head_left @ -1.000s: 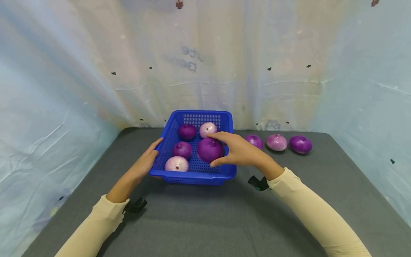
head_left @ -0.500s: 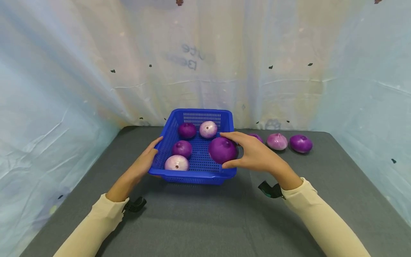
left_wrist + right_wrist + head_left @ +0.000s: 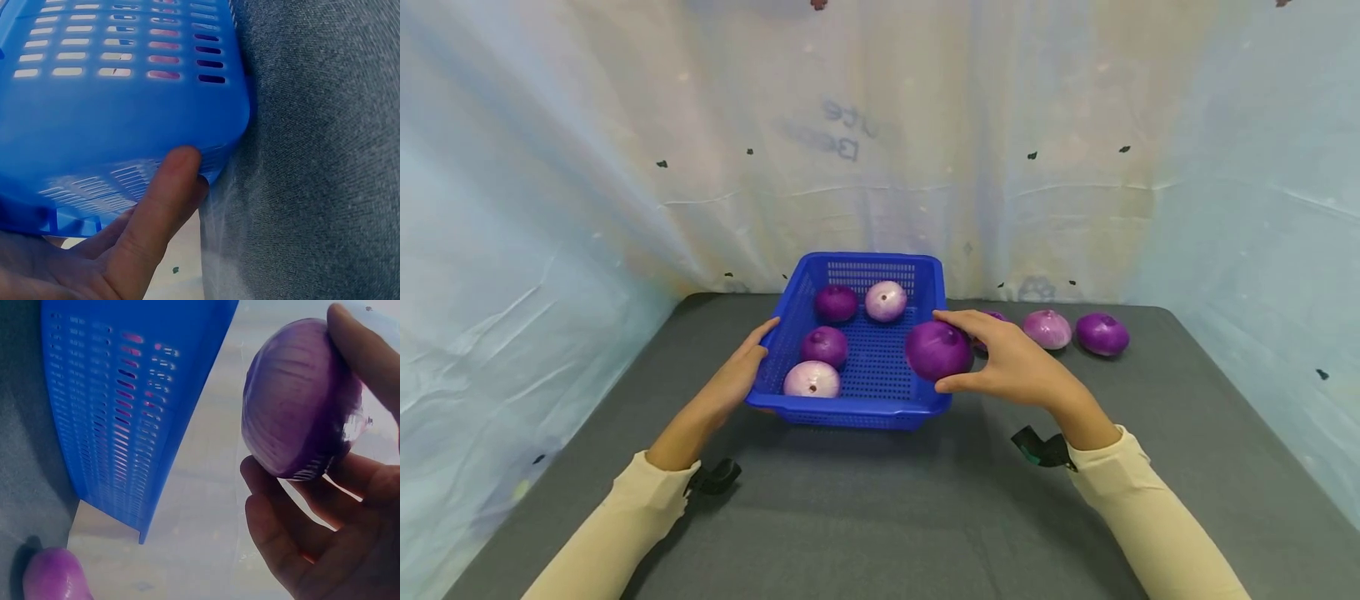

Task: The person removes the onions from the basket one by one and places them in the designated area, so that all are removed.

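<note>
A blue perforated basket (image 3: 857, 410) sits on the grey table (image 3: 880, 500) with several purple and pale onions in it. My right hand (image 3: 1000, 362) grips a dark purple onion (image 3: 937, 350) over the basket's right rim; in the right wrist view the onion (image 3: 300, 412) sits between thumb and fingers, lifted beside the basket's wall (image 3: 119, 406). My left hand (image 3: 739, 371) rests flat against the basket's left wall, and its fingers (image 3: 156, 212) press the blue plastic (image 3: 112, 112) in the left wrist view.
Three onions lie in a row on the table right of the basket: one partly hidden behind my right hand (image 3: 996, 317), a pale one (image 3: 1047, 329) and a dark one (image 3: 1102, 334). A pale sheet backdrop (image 3: 880, 150) surrounds the table.
My right hand has carried the dark onion up and rightwards, from inside the basket to over its right rim. The left hand has stayed on the basket's side.
</note>
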The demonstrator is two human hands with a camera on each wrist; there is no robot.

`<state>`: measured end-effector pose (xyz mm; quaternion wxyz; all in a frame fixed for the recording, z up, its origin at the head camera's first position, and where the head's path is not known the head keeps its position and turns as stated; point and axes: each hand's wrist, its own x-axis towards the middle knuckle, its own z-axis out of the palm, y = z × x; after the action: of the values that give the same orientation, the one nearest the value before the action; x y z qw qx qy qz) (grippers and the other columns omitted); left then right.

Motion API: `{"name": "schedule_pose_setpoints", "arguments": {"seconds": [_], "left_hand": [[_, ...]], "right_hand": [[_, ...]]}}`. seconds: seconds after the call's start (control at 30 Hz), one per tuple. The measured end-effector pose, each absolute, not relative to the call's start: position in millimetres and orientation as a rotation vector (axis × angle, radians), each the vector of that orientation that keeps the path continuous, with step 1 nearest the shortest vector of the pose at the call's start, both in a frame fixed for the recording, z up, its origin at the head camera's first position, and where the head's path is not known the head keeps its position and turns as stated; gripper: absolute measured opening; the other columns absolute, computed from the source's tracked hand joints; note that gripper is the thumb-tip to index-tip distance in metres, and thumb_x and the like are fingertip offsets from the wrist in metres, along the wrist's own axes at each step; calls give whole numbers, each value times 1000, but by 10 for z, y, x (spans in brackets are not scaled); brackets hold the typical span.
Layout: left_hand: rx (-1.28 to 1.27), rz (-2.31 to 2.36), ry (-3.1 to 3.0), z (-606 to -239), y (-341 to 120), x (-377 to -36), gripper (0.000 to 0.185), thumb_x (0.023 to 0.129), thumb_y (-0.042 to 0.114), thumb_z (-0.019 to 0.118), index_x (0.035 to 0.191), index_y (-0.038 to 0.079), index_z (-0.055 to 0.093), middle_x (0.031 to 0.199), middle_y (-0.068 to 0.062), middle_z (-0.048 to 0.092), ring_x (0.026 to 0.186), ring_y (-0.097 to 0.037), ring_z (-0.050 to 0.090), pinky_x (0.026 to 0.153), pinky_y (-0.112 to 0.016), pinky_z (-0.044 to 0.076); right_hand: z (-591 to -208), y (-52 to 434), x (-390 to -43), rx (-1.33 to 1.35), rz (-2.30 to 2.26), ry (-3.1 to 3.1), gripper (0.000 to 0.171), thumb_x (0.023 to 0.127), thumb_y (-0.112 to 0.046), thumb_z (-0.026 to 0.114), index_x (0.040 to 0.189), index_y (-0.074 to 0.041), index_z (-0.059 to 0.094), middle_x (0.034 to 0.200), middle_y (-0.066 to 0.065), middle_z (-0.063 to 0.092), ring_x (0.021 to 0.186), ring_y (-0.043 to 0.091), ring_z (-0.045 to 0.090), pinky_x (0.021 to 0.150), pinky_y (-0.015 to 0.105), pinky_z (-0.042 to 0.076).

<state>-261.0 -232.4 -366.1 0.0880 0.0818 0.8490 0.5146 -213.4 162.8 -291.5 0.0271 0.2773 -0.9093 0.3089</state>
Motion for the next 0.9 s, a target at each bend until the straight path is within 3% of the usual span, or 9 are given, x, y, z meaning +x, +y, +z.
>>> {"name": "schedule_pose_setpoints", "arguments": {"seconds": [0.03, 0.13, 0.2, 0.37, 0.6, 0.9], "left_hand": [[244, 1531, 2525, -3662, -2319, -2611, 57, 106, 23, 18, 159, 40, 8, 168, -14, 6, 143, -50, 28, 111, -70, 27], [234, 1553, 2492, -3663, -2320, -2611, 57, 106, 23, 17, 159, 41, 7, 167, -15, 5, 139, -52, 32, 98, -63, 47], [229, 1558, 2481, -3661, -2324, -2611, 57, 106, 24, 16, 159, 42, 7, 167, -15, 4, 138, -52, 34, 92, -59, 51], [217, 1531, 2491, -3644, -2321, -2615, 57, 106, 24, 16, 159, 43, 6, 168, -13, 2, 140, -53, 31, 96, -62, 48], [201, 1574, 2456, -3636, -2313, -2617, 57, 106, 24, 16, 159, 43, 7, 167, -17, 3, 135, -57, 35, 70, -49, 60], [186, 1568, 2456, -3642, -2322, -2623, 57, 105, 23, 15, 159, 42, 6, 167, -17, 2, 135, -58, 35, 68, -49, 60]], "right_hand": [[-2915, 1642, -2136, 852, 955, -2811, 90, 75, -50, 84, 151, -24, 42, 150, 5, 48, 131, 25, 54, 97, 45, 54], [-2923, 1687, -2163, 849, 959, -2810, 91, 75, -52, 83, 151, -25, 42, 152, 4, 46, 130, 24, 54, 98, 45, 53], [-2929, 1724, -2189, 843, 953, -2811, 91, 75, -53, 82, 152, -26, 41, 152, 3, 46, 130, 23, 54, 98, 45, 53], [-2950, 1814, -2259, 819, 911, -2807, 91, 76, -55, 81, 152, -26, 40, 152, 3, 46, 130, 24, 54, 98, 46, 54], [-2963, 1919, -2327, 772, 894, -2826, 92, 77, -53, 81, 153, -22, 39, 152, 9, 46, 130, 30, 53, 100, 52, 51], [-2988, 2109, -2365, 684, 847, -2863, 91, 79, -48, 81, 154, -21, 37, 156, 12, 42, 129, 33, 54, 99, 54, 50]]}}
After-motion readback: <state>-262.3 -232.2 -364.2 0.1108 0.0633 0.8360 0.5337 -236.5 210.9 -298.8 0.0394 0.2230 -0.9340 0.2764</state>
